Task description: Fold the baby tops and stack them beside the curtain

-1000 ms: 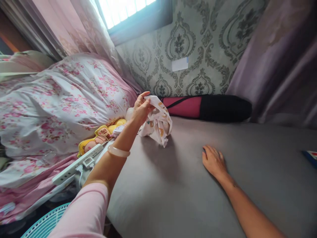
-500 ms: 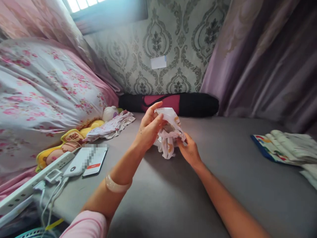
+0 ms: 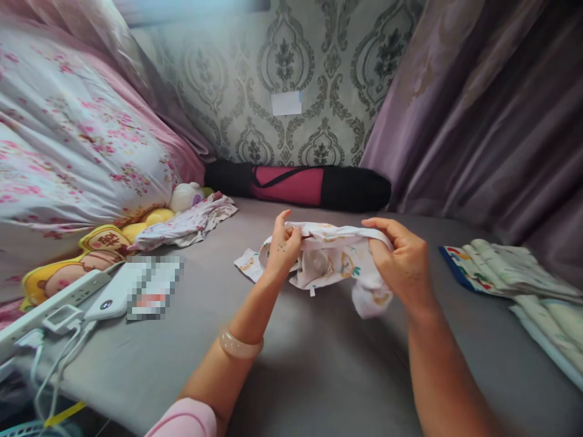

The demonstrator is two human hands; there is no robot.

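Observation:
A small white garment (image 3: 334, 258) with an orange and green print is stretched between my two hands above the grey bed surface (image 3: 291, 376). My left hand (image 3: 285, 249) pinches its edge on the left, thumb and fingers pressed together. At the right end, my right hand (image 3: 401, 255) grips the same cloth between thumb and fingers. A sleeve-like part dangles under my right hand, and another piece sticks out left of my left hand. A small white tag hangs from the lower edge. The exact kind of garment cannot be made out.
Folded cloths (image 3: 514, 267) lie on the right. A crumpled printed cloth (image 3: 189, 224) and plush toys (image 3: 98, 249) lie on the left, near a power strip (image 3: 77, 291) and a white charger (image 3: 109, 297) with cables. A long black and pink bag (image 3: 291, 185) rests against the wall.
My hands have moved apart, my right hand going right and turning. The bunched garment is now spread wide between them. The view has shifted slightly.

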